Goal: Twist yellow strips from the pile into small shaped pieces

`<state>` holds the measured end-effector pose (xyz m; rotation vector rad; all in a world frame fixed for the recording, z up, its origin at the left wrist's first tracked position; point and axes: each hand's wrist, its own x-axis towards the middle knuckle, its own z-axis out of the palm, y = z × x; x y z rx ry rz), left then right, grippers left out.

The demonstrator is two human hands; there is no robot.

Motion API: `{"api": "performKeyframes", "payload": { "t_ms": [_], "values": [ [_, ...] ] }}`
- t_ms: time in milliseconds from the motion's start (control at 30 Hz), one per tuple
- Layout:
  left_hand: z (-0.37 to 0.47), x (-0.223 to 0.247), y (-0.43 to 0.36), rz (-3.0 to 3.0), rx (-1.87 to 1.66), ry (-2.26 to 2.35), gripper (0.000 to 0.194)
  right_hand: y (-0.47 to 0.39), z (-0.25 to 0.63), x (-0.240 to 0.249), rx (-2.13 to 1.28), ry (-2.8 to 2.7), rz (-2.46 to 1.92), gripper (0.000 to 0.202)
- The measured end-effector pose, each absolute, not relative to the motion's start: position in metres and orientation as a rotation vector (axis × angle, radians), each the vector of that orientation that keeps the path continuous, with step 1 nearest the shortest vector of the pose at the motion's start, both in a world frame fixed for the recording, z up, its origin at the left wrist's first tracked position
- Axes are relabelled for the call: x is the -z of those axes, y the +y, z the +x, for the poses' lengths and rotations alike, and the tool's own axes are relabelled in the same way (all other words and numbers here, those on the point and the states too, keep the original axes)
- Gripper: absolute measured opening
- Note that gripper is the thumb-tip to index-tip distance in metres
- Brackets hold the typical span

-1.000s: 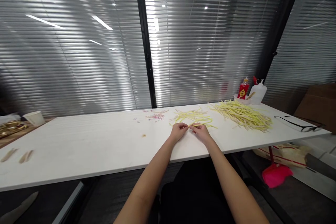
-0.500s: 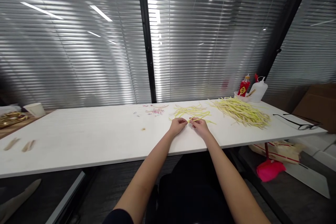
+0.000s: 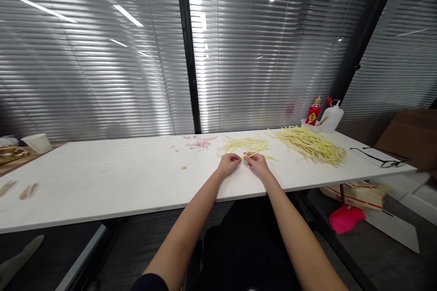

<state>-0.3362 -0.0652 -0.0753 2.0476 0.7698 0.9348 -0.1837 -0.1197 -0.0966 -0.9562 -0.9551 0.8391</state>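
since the earlier frame the view has slid slightly; both hands stay pinched at a thin yellow strip [image 3: 242, 158].
the left hand [image 3: 228, 164] and right hand [image 3: 258, 165] grip it in their fingertips, its long axis running crosswise; limp, slender loose strips [image 3: 235, 144] lie just beyond, the tangled pile [image 3: 312, 145] rightward, nearer the right hand, on the smooth white table [image 3: 119, 177].
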Motion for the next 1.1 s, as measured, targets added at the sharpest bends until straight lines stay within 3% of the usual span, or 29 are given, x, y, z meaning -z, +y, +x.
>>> {"api": "performKeyframes", "payload": {
  "t_ms": [600, 1100],
  "values": [
    [-0.337, 0.073, -0.062, 1.626, -0.679, 0.533, 0.011, -0.126, -0.183, 0.090, -0.885, -1.091, -1.036, 0.032],
    [-0.339, 0.072, -0.076, 2.277, -0.871, 0.624, 0.026, -0.121, -0.178, 0.098, -0.785, -1.122, -1.092, 0.034]
  ]
}}
